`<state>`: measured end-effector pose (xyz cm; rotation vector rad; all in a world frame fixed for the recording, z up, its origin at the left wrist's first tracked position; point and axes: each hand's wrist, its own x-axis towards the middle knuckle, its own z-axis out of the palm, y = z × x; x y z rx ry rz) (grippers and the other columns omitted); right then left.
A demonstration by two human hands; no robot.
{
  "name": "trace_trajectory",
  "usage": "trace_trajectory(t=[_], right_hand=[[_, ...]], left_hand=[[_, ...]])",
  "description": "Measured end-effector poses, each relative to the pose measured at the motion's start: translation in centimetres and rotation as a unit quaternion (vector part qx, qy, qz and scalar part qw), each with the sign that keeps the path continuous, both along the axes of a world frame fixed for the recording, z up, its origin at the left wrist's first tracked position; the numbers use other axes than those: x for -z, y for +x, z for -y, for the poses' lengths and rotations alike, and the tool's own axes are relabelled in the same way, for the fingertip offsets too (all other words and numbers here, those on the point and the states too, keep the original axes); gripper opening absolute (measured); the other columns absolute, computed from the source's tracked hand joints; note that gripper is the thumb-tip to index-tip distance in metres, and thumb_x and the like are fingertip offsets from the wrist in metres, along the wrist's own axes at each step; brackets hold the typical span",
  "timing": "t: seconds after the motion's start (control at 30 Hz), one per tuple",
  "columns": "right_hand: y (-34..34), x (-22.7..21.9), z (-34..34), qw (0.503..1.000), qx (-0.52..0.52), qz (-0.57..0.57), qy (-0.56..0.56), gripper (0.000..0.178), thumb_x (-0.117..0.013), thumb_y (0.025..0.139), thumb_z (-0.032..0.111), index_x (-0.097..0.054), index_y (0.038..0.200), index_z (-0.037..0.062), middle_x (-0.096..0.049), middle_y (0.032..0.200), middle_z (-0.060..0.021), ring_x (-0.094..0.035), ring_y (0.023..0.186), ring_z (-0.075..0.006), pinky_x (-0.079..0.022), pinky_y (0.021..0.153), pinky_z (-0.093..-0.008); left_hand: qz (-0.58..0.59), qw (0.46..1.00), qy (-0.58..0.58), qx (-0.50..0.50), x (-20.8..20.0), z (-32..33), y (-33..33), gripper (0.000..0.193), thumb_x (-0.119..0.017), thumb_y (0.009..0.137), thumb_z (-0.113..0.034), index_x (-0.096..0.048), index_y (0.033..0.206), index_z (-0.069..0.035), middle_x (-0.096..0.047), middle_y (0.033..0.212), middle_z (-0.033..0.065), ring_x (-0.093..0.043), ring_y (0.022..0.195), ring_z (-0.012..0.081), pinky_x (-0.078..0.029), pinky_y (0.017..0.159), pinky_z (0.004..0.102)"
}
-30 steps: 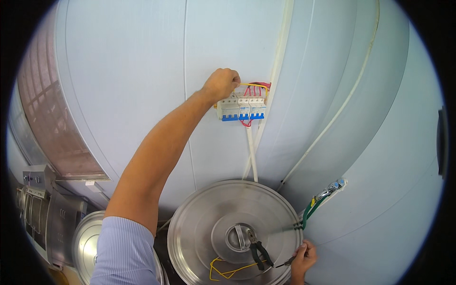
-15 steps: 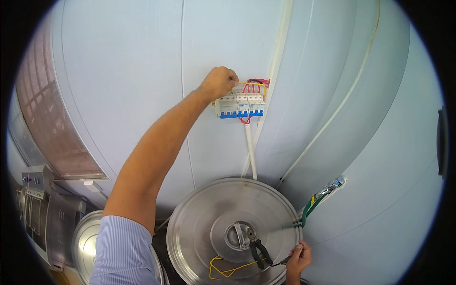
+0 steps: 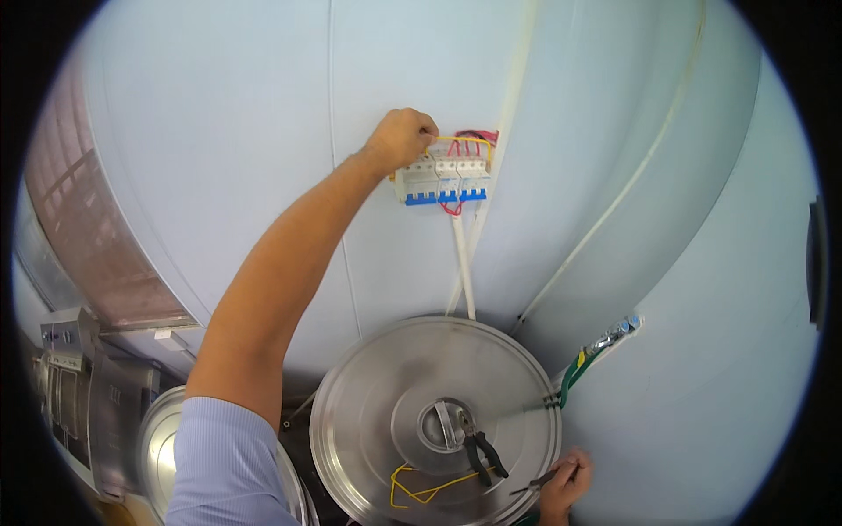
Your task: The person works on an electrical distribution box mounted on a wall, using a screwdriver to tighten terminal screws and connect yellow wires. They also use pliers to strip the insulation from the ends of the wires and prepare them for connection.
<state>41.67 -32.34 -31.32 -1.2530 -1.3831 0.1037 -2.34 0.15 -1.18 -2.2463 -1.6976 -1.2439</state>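
"Pale blue wall panels (image 3: 263, 79) carry a row of breakers (image 3: 445, 180); a round metal lid (image 3: 360, 421) lies below. Condition of the hands?"

"Left hand (image 3: 403, 138): fingers apparently pinched together on a bent yellow wire (image 3: 465, 138), just above the breakers. Right hand (image 3: 566, 482): clamped around a slim dark tool (image 3: 542, 480), beside the lid's rim."

"What appears done?"

"Red wires (image 3: 453, 149) run to the breakers' top edge. The yellow wire spans above, its right end bent down toward the rightmost breaker."

"Outstanding?"

"Judged unfinished: the yellow wire is hand-held near its left end. Whether either end is seated or tightened cannot be told at this size. Loose yellow wire (image 3: 458, 481) lies on the lid, uninstalled, by black-handled pliers (image 3: 471, 435)."
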Motion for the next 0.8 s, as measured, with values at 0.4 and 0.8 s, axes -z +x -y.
trace_trajectory(t=[0.4, 0.8], right_hand=[[-0.3, 2.1, -4.9, 0.989, 0.024, 0.114, 0.086, 0.02, -0.048, 0.094, -0.009, -0.062, 0.109, -0.0046, -0.055, 0.078, -0.0129, -0.051, 0.064, -0.0233, -0.044, 0.055, -0.0309], [-1.0, 2.7, -2.1, 0.99, -0.062, 0.128, 0.014, 0.022, -0.049, 0.097, 0.0, -0.055, 0.117, -0.005, -0.056, 0.082, -0.0148, -0.052, 0.073, -0.0256, -0.044, 0.069, -0.038]], left_hand=[[0.016, 1.0, -0.008, 0.023, 1.2, -2.5, -2.7, 0.022, -0.064, 0.09, -0.015, -0.072, 0.104, 0.0, -0.072, 0.08, 0.0094, -0.069, 0.071, 0.016, -0.056, 0.069, 0.0321], [0.062, 0.997, -0.039, -0.016, 0.1, 0.5, -0.2, 0.016, -0.066, 0.088, -0.008, -0.074, 0.098, 0.001, -0.073, 0.08, 0.0151, -0.071, 0.067, 0.0191, -0.057, 0.068, 0.0334]])
